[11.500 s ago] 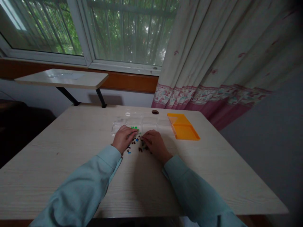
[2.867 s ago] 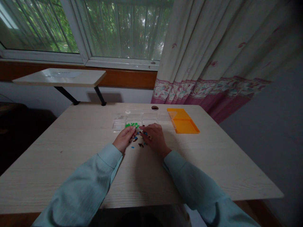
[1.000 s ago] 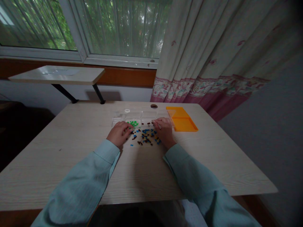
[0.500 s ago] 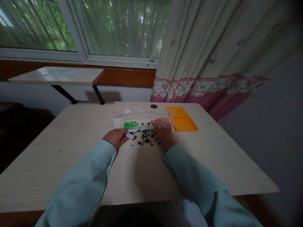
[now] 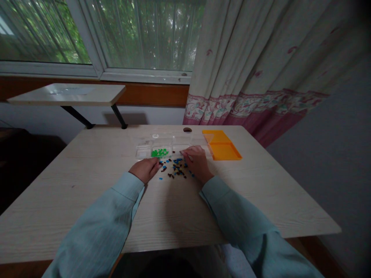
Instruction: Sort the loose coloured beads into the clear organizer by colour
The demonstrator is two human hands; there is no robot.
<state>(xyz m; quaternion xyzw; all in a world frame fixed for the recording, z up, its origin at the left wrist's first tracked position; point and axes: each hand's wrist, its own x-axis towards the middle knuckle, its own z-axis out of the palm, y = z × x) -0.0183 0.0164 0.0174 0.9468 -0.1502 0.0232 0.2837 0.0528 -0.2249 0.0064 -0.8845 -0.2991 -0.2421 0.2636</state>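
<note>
A clear plastic compartment box (image 5: 143, 152) lies on the table with its lid raised behind it. Small green bricks (image 5: 160, 153) fill one compartment; a few dark brown ones sit in the compartment to its right. In front of the box spreads a loose pile of blue, brown and yellow bricks (image 5: 178, 166). My left hand (image 5: 145, 170) rests at the pile's left edge, fingers closed together by a brown brick; what they hold cannot be made out. Over the brown bricks' compartment, my right hand (image 5: 198, 162) pinches its fingertips at the front rim, hiding whatever is between them.
An orange two-part tray (image 5: 226, 151) lies right of the clear box. Behind is a round cable hole (image 5: 187, 130) in the table (image 5: 249, 200). A small raised shelf (image 5: 101, 96) stands at the back left. A curtain (image 5: 232, 77) hangs behind the table.
My left hand has moved slightly right and its fingers have drawn together at the pile's edge. My right hand has shifted a little left over the brown bricks' compartment.
</note>
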